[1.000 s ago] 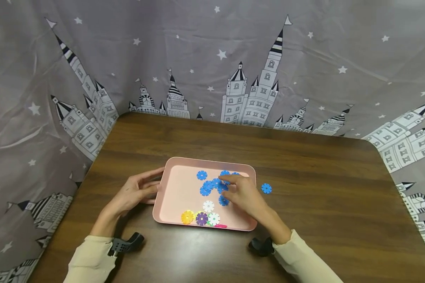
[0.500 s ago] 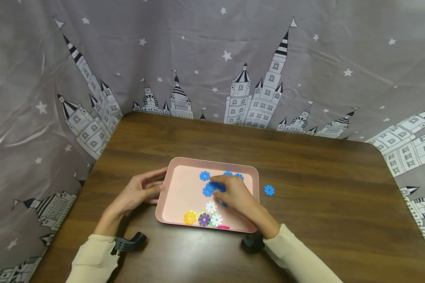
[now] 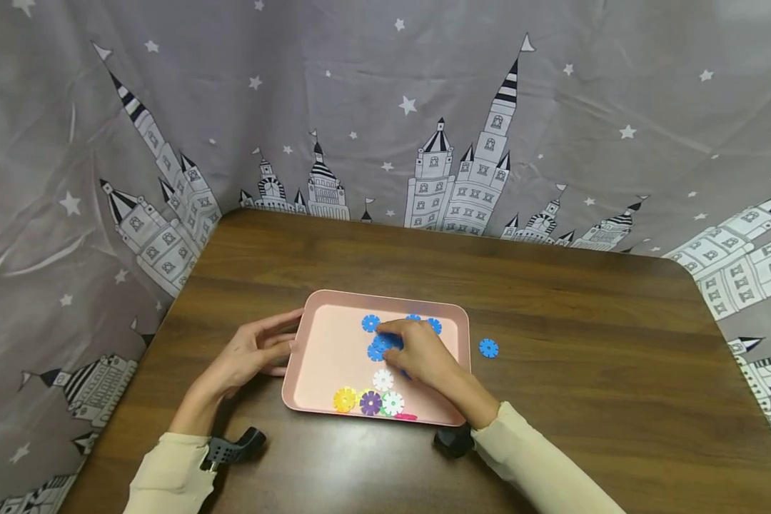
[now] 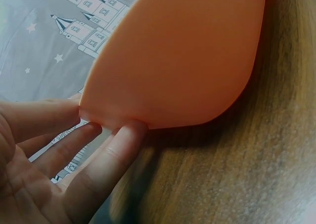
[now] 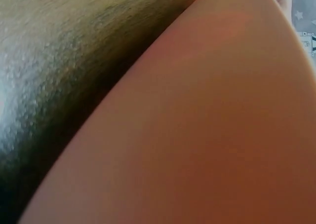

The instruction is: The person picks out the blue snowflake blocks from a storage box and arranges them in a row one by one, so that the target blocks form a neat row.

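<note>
A pink tray (image 3: 324,364) lies on the wooden table, holding several notched snowflake building discs. My left hand (image 3: 244,353) touches the tray's left end; in the left wrist view the thumb and fingertips rest against its outer wall (image 4: 182,61). My right hand (image 3: 424,353) is over the tray, thumb and index finger apart around a cluster of blue discs (image 3: 377,351). Part of that cluster is hidden by the hand. A lone blue disc (image 3: 370,323) lies just beyond the index fingertip. The tray's wall (image 5: 173,125) fills most of the right wrist view, hiding the right fingers.
Along the tray's near side lie a yellow disc (image 3: 345,400), a purple disc (image 3: 370,403), white discs (image 3: 383,380) and a pink piece (image 3: 406,417). One blue disc (image 3: 489,348) is on the table right of the tray. A grey castle-print curtain (image 3: 360,93) hangs behind the table.
My right hand has moved left across the tray, its thumb and index finger now around the blue cluster and covering more of it. The left hand stays at the tray's end.
</note>
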### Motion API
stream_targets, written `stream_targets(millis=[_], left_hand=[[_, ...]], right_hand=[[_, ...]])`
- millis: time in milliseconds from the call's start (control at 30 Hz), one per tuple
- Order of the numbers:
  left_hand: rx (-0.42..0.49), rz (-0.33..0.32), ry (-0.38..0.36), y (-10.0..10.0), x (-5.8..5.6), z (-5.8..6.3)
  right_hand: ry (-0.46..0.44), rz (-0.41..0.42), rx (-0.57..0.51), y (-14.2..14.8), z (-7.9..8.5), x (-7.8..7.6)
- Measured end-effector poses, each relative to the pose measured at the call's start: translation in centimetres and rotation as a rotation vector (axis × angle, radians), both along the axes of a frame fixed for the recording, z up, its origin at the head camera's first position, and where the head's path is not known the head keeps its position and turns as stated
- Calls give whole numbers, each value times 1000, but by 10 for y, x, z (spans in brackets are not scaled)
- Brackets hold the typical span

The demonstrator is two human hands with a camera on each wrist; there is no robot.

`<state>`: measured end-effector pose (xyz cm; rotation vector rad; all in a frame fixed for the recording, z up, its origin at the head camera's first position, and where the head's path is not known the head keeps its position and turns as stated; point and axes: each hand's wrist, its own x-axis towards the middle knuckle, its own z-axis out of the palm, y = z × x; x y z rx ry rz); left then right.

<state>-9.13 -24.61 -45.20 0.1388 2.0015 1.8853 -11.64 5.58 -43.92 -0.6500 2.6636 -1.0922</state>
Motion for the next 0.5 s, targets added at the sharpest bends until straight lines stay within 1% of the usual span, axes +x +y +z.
stream_targets(millis=[200, 433, 500], left_hand=[[4, 1, -2, 0, 1, 0], [-3, 5, -6, 1, 0, 0], [-6, 4, -7, 0, -1, 0]], right_hand=[[50, 30, 23, -3, -4, -2], [153, 77, 71, -5, -6, -2], [168, 87, 82, -6, -6, -2]])
